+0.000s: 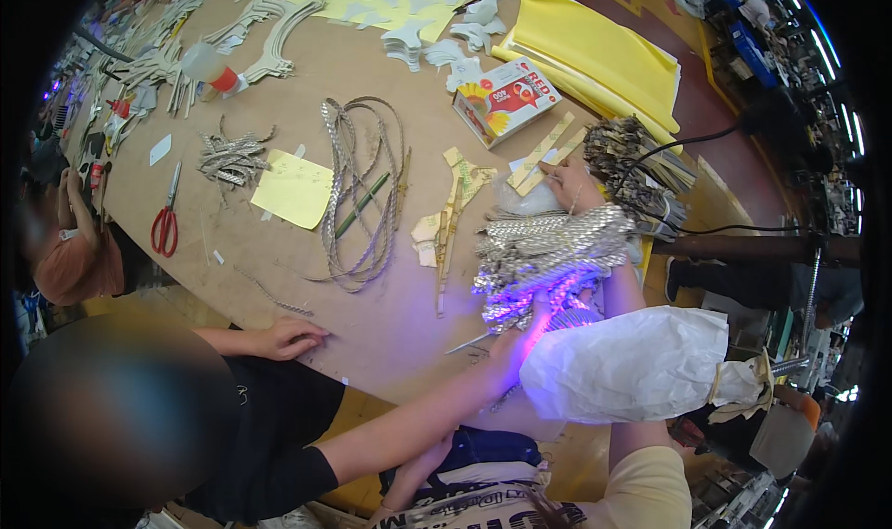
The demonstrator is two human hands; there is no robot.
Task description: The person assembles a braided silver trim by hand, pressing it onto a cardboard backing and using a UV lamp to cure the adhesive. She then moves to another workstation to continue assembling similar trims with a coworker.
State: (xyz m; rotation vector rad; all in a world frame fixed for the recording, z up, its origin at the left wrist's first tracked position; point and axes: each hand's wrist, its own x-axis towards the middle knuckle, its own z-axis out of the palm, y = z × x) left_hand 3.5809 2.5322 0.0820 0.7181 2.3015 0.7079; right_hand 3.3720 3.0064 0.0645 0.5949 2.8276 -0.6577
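Observation:
My right arm passes beneath a white-covered lamp and over the table. My right hand (573,187) has its fingers on yellowish card strips (543,150), seeming to grip one. Below it lies a thick bundle of silvery braided strips (548,250), lit violet at its near end. My left hand (435,453) is low by my lap, partly behind a co-worker's forearm, its fingers hidden. That co-worker, in black on the left, reaches one hand (509,351) to the bundle. The co-worker's other hand (288,338) rests on the table edge.
The white-covered lamp (623,362) hangs over the near right. Around the table are red scissors (165,227), looped braid (339,195), a yellow note (294,189), card patterns (455,195), a printed box (506,100), yellow sheets (590,55) and patterned strip bundles (632,157).

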